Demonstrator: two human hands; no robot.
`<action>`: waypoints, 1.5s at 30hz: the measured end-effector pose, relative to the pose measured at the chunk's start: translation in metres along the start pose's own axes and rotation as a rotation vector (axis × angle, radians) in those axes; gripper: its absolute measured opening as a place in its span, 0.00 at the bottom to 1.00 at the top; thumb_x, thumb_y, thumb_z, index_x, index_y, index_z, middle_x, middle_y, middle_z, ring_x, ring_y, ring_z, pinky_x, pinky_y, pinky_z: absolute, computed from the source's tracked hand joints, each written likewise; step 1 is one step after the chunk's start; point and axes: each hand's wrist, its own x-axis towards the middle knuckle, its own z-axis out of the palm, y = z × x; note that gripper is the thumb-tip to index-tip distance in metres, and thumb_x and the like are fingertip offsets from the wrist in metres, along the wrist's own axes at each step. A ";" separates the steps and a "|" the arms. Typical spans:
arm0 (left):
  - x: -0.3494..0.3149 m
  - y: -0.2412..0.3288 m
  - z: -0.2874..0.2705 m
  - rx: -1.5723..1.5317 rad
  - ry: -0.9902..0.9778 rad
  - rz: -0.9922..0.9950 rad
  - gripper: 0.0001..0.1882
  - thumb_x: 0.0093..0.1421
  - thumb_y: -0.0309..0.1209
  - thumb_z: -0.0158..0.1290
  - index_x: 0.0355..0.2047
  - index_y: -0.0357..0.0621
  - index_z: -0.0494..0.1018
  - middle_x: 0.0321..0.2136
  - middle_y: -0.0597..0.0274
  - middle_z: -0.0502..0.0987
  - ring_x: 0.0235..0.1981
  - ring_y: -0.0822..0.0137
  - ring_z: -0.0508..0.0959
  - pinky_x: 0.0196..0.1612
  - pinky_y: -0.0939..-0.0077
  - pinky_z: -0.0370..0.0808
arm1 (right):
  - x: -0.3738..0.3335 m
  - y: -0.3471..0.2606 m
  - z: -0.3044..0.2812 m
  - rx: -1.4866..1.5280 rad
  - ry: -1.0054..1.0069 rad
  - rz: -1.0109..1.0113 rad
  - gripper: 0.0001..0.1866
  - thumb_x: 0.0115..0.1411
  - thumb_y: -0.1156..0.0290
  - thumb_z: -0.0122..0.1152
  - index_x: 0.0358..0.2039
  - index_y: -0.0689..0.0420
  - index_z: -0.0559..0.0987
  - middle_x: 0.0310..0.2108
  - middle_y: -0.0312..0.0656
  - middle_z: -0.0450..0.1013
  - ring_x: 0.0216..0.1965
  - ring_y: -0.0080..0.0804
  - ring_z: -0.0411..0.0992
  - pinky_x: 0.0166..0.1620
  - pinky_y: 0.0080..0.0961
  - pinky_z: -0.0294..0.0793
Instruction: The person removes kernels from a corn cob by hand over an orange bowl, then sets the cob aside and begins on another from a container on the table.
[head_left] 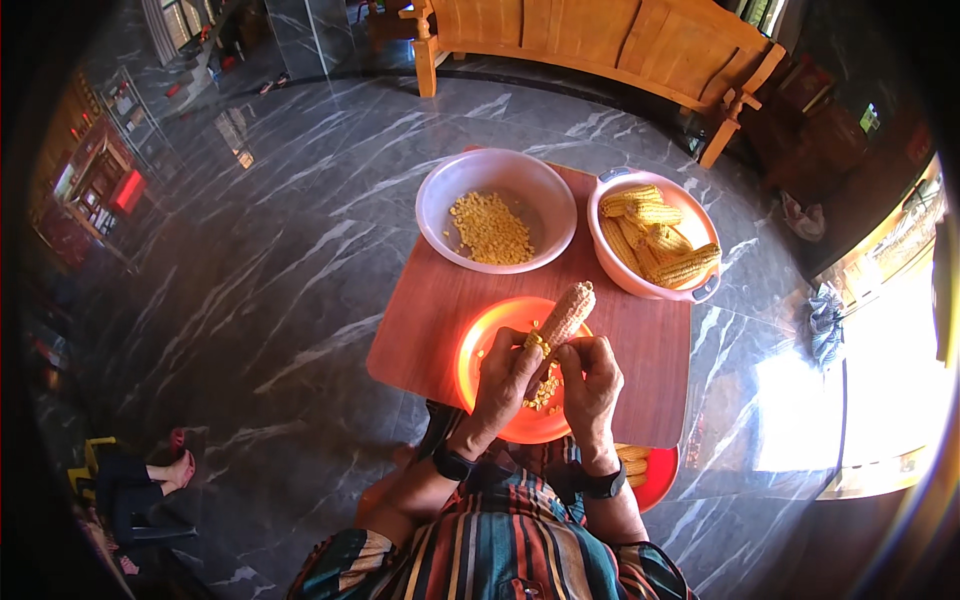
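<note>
A mostly stripped corn cob slants up over an orange basin, with a few yellow kernels left on its left side. My left hand is closed around its lower part. My right hand has its fingers curled, the thumb pressed against the cob's right side; whether loose kernels are in it is hidden. Below the hands, loose corn kernels lie in the orange basin. Farther off, a pale pink basin holds a heap of kernels.
A pink tub of whole corn ears stands at the table's far right. Below the near right edge sits a red container with more ears. A wooden bench is beyond; another person's foot shows at left.
</note>
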 end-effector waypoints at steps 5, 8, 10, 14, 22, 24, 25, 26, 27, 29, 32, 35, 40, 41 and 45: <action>-0.004 -0.002 0.002 -0.059 0.005 -0.029 0.12 0.64 0.37 0.44 0.36 0.41 0.60 0.15 0.69 0.66 0.12 0.82 0.61 0.15 0.86 0.58 | -0.005 -0.008 -0.001 -0.070 0.010 -0.099 0.04 0.52 0.78 0.59 0.26 0.62 0.72 0.23 0.42 0.68 0.22 0.28 0.69 0.28 0.22 0.68; 0.001 -0.011 0.005 -0.019 0.038 -0.051 0.12 0.64 0.38 0.44 0.36 0.41 0.61 0.16 0.68 0.66 0.12 0.83 0.61 0.15 0.87 0.58 | -0.003 -0.006 -0.002 -0.158 0.042 -0.154 0.04 0.50 0.80 0.59 0.25 0.62 0.71 0.22 0.41 0.66 0.21 0.26 0.67 0.26 0.20 0.67; -0.001 -0.007 0.005 -0.007 0.013 -0.050 0.13 0.64 0.39 0.44 0.36 0.41 0.61 0.16 0.69 0.67 0.13 0.83 0.62 0.15 0.87 0.58 | -0.006 -0.006 -0.004 -0.113 0.052 -0.139 0.05 0.51 0.80 0.58 0.24 0.62 0.70 0.21 0.40 0.66 0.20 0.24 0.66 0.26 0.20 0.66; -0.002 0.014 0.006 -0.058 0.195 -0.090 0.15 0.62 0.43 0.45 0.36 0.44 0.64 0.24 0.65 0.72 0.17 0.80 0.68 0.17 0.86 0.63 | -0.013 0.000 -0.001 -0.036 0.143 -0.076 0.03 0.50 0.81 0.56 0.24 0.61 0.71 0.21 0.40 0.66 0.21 0.26 0.66 0.28 0.22 0.67; 0.001 0.009 -0.010 -0.135 0.045 -0.098 0.14 0.63 0.41 0.43 0.36 0.42 0.63 0.28 0.61 0.73 0.23 0.76 0.73 0.22 0.85 0.69 | -0.014 0.013 -0.006 0.210 -0.001 0.202 0.06 0.55 0.73 0.58 0.27 0.61 0.73 0.23 0.35 0.69 0.24 0.17 0.64 0.27 0.17 0.65; -0.001 0.014 -0.002 -0.169 0.102 -0.090 0.14 0.63 0.41 0.43 0.37 0.42 0.63 0.28 0.61 0.73 0.23 0.76 0.72 0.23 0.84 0.70 | -0.013 0.004 -0.007 0.359 -0.064 0.310 0.07 0.56 0.71 0.58 0.28 0.62 0.73 0.24 0.33 0.68 0.25 0.15 0.63 0.28 0.15 0.64; -0.001 0.016 0.001 -0.201 0.158 -0.084 0.14 0.63 0.41 0.43 0.37 0.41 0.63 0.29 0.61 0.73 0.23 0.76 0.72 0.23 0.84 0.70 | -0.015 0.000 -0.005 0.424 -0.092 0.316 0.08 0.58 0.70 0.57 0.28 0.62 0.73 0.24 0.32 0.68 0.26 0.14 0.63 0.29 0.14 0.64; -0.002 0.015 0.001 -0.202 0.155 -0.086 0.14 0.63 0.41 0.43 0.37 0.41 0.63 0.29 0.61 0.73 0.23 0.76 0.72 0.23 0.84 0.70 | -0.016 -0.003 -0.003 0.489 -0.120 0.323 0.09 0.59 0.69 0.56 0.29 0.63 0.72 0.24 0.31 0.67 0.26 0.13 0.62 0.30 0.13 0.63; -0.003 0.014 -0.002 -0.152 0.136 -0.072 0.14 0.63 0.41 0.42 0.37 0.41 0.63 0.29 0.61 0.73 0.23 0.77 0.72 0.24 0.84 0.70 | -0.017 -0.004 -0.001 0.485 -0.151 0.318 0.09 0.59 0.69 0.56 0.30 0.63 0.72 0.24 0.32 0.69 0.27 0.14 0.63 0.32 0.13 0.64; -0.003 0.005 -0.008 -0.054 0.097 -0.034 0.14 0.63 0.39 0.42 0.39 0.39 0.63 0.28 0.62 0.72 0.22 0.80 0.70 0.23 0.85 0.69 | -0.017 -0.016 0.001 0.480 -0.195 0.336 0.10 0.59 0.68 0.55 0.29 0.63 0.72 0.24 0.33 0.70 0.27 0.15 0.64 0.32 0.14 0.65; -0.008 0.008 -0.007 0.042 0.047 0.016 0.14 0.64 0.38 0.41 0.39 0.38 0.62 0.27 0.63 0.71 0.20 0.81 0.68 0.22 0.85 0.67 | -0.019 -0.021 0.001 0.523 -0.218 0.376 0.10 0.59 0.67 0.55 0.28 0.62 0.72 0.24 0.33 0.70 0.26 0.15 0.64 0.31 0.14 0.65; -0.011 0.010 0.004 0.120 0.119 0.116 0.14 0.64 0.37 0.42 0.40 0.38 0.61 0.26 0.64 0.71 0.19 0.81 0.67 0.20 0.86 0.65 | -0.021 -0.019 0.001 0.583 -0.231 0.418 0.10 0.59 0.67 0.56 0.28 0.61 0.72 0.23 0.32 0.69 0.24 0.15 0.64 0.29 0.13 0.64; -0.010 0.010 0.009 0.223 0.146 0.131 0.12 0.63 0.35 0.43 0.39 0.38 0.61 0.26 0.63 0.71 0.20 0.80 0.68 0.20 0.85 0.66 | -0.020 -0.018 -0.001 0.604 -0.196 0.460 0.09 0.59 0.67 0.56 0.27 0.60 0.72 0.21 0.31 0.68 0.22 0.13 0.61 0.27 0.12 0.62; -0.010 0.008 0.008 0.222 0.147 0.129 0.12 0.63 0.35 0.43 0.39 0.38 0.61 0.26 0.63 0.71 0.20 0.80 0.68 0.20 0.85 0.66 | -0.020 -0.015 0.000 0.603 -0.196 0.462 0.09 0.59 0.67 0.56 0.27 0.60 0.72 0.21 0.31 0.68 0.22 0.13 0.61 0.27 0.12 0.62; -0.004 0.008 0.013 0.153 0.222 0.080 0.12 0.63 0.36 0.43 0.38 0.38 0.61 0.23 0.64 0.69 0.18 0.81 0.68 0.17 0.86 0.65 | -0.016 -0.015 0.003 0.549 -0.182 0.462 0.08 0.58 0.69 0.55 0.27 0.60 0.71 0.21 0.32 0.68 0.22 0.15 0.63 0.27 0.13 0.62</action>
